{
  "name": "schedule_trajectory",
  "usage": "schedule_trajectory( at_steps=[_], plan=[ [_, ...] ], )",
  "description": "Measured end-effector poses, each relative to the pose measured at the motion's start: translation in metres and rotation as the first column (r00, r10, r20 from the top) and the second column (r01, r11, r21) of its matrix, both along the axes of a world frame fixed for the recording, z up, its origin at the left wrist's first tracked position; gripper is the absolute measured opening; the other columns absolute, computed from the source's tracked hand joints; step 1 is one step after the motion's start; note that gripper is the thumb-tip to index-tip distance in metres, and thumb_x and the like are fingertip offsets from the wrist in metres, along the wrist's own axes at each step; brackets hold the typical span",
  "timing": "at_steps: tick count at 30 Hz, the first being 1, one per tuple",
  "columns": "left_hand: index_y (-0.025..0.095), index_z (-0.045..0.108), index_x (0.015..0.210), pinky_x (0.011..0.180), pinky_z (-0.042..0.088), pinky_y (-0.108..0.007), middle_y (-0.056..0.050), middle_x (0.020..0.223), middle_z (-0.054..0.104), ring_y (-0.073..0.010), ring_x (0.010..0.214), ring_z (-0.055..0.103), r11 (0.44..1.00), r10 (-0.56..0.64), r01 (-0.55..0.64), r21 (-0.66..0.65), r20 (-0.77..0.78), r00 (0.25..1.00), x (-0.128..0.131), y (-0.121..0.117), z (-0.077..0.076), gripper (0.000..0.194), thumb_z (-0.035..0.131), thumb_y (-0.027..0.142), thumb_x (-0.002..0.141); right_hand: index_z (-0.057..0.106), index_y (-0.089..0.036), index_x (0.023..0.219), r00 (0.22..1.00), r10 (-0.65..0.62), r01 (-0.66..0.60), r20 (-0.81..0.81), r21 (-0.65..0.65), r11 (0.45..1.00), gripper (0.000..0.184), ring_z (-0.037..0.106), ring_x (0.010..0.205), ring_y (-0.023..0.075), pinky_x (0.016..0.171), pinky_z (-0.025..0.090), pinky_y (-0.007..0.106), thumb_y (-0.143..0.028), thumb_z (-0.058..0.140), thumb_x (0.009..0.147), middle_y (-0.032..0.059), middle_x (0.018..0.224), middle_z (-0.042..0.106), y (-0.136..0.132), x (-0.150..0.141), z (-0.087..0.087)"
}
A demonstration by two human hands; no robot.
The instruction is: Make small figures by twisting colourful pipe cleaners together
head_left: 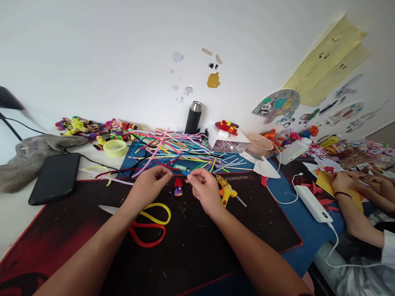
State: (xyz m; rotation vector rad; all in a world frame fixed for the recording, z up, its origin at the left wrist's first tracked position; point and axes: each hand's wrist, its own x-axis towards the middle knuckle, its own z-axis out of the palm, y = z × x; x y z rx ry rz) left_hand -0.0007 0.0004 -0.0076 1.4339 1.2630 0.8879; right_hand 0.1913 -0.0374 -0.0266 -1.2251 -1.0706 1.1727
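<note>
My right hand pinches a small blue piece between thumb and fingertips; its exact kind is too small to tell. My left hand is a short way to the left, thumb and fingers drawn together; anything between them is too small to make out. On the dark mat between the hands lies a small purple and red figure. Scissors with one yellow and one red handle lie beneath my left forearm. Just right of my right hand rests a yellow glue gun, partly hidden, with a clear glue stick.
Many coloured pipe cleaners spread behind the mat. A black flask and a white drawer box stand at the wall. Left are a phone and yellow tape roll; right, a power bank and another person's hands.
</note>
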Motion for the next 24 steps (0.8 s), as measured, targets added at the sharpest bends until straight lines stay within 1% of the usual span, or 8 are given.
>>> schedule_trajectory(
  at_steps=[3,8,10,12,15,17,20,24],
  plan=[
    [0.024,0.076,0.082,0.069,0.043,-0.033,-0.003,0.076,0.074,-0.0248,0.072,0.065,0.990,0.031,-0.006,0.144,-0.175,0.984,0.004,-0.001,-0.005,0.022,0.072,0.045,0.081,0.062,-0.023,0.088,0.981,-0.007,-0.006,-0.192,-0.070,0.998,0.029,0.024,0.038,0.0061,0.041,0.016,0.023,-0.042,0.082,0.078,-0.0140,0.046,0.038,-0.003,-0.001,0.001],
    [0.025,0.080,0.098,0.081,0.047,-0.037,-0.007,0.095,0.079,-0.0298,0.090,0.071,0.969,-0.042,0.104,0.226,-0.264,0.964,0.007,-0.001,-0.022,0.023,0.068,0.043,0.089,0.062,-0.021,0.086,0.935,0.002,-0.074,-0.354,-0.188,0.979,0.030,0.024,0.037,0.0045,0.041,0.012,0.023,-0.037,0.086,0.075,-0.0145,0.044,0.037,-0.012,-0.003,0.002],
    [0.025,0.081,0.101,0.080,0.046,-0.037,-0.007,0.092,0.077,-0.0307,0.090,0.069,0.956,-0.065,0.142,0.258,-0.286,0.956,0.006,0.000,-0.029,0.029,0.074,0.050,0.088,0.061,-0.021,0.085,0.918,0.014,-0.099,-0.395,-0.196,0.976,0.030,0.024,0.036,0.0044,0.042,0.011,0.023,-0.036,0.086,0.076,-0.0145,0.044,0.038,-0.015,-0.003,0.002],
    [0.025,0.081,0.103,0.082,0.047,-0.038,-0.008,0.092,0.075,-0.0322,0.091,0.067,0.943,-0.101,0.190,0.275,-0.305,0.947,0.005,0.001,-0.035,0.040,0.085,0.056,0.078,0.061,-0.021,0.085,0.903,0.028,-0.123,-0.428,-0.196,0.973,0.031,0.024,0.035,0.0043,0.042,0.010,0.024,-0.037,0.086,0.076,-0.0148,0.044,0.038,-0.016,-0.002,0.003],
    [0.025,0.079,0.109,0.088,0.048,-0.042,-0.010,0.101,0.075,-0.0359,0.098,0.067,0.918,-0.147,0.260,0.299,-0.352,0.924,0.004,0.001,-0.039,0.054,0.094,0.055,0.067,0.060,-0.022,0.087,0.883,0.031,-0.145,-0.468,-0.209,0.967,0.033,0.023,0.035,0.0043,0.042,0.008,0.024,-0.037,0.086,0.075,-0.0156,0.044,0.037,-0.017,-0.001,0.004],
    [0.024,0.077,0.110,0.092,0.048,-0.045,-0.012,0.105,0.075,-0.0380,0.102,0.067,0.901,-0.162,0.306,0.309,-0.414,0.896,0.004,0.001,-0.039,0.053,0.094,0.051,0.068,0.059,-0.022,0.087,0.872,0.025,-0.153,-0.490,-0.222,0.963,0.033,0.022,0.035,0.0044,0.041,0.008,0.024,-0.037,0.086,0.075,-0.0160,0.044,0.036,-0.017,0.001,0.003],
    [0.023,0.075,0.108,0.095,0.048,-0.048,-0.013,0.108,0.074,-0.0395,0.106,0.067,0.881,-0.179,0.367,0.299,-0.507,0.843,0.006,0.001,-0.038,0.042,0.089,0.043,0.074,0.059,-0.022,0.088,0.860,0.016,-0.166,-0.511,-0.250,0.954,0.033,0.020,0.035,0.0046,0.041,0.008,0.024,-0.035,0.086,0.074,-0.0163,0.044,0.036,-0.017,0.002,0.001],
    [0.023,0.071,0.115,0.098,0.049,-0.050,-0.014,0.112,0.073,-0.0391,0.109,0.066,0.871,-0.184,0.386,0.304,-0.527,0.830,0.008,0.000,-0.039,0.041,0.082,0.036,0.078,0.057,-0.023,0.088,0.841,0.025,-0.221,-0.541,-0.302,0.927,0.034,0.019,0.036,0.0047,0.041,0.007,0.024,-0.033,0.086,0.073,-0.0165,0.043,0.036,-0.018,0.001,-0.002]
  ],
)
